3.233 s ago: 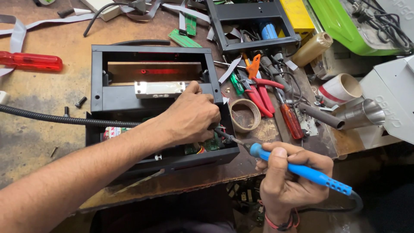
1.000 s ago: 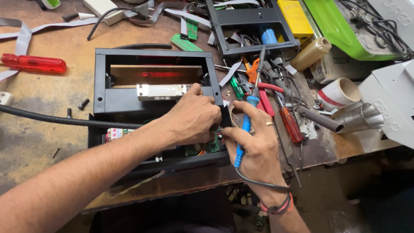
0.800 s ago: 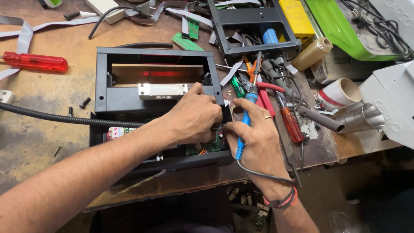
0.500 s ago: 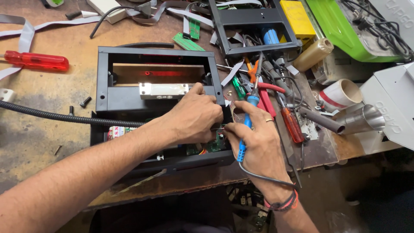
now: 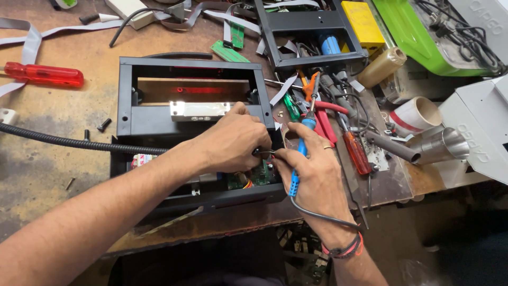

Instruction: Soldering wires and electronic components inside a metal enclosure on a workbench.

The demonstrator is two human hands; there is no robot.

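Both hands (image 5: 233,140) curled over black chassis (image 5: 159,124)

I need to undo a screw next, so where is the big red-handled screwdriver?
In the head view, the red-handled screwdriver lies on the wooden bench at the far left, left of the black metal frame, away from both hands.

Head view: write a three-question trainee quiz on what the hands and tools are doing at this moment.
1. True or false: the right hand holds a blue-handled soldering iron.
2. Where does the red-handled screwdriver lie? A) far left on the bench B) inside the black chassis C) in the left hand
3. Fill in: the left hand rests over the chassis, beside a green ____.

Key: 1 true; 2 A; 3 circuit board.
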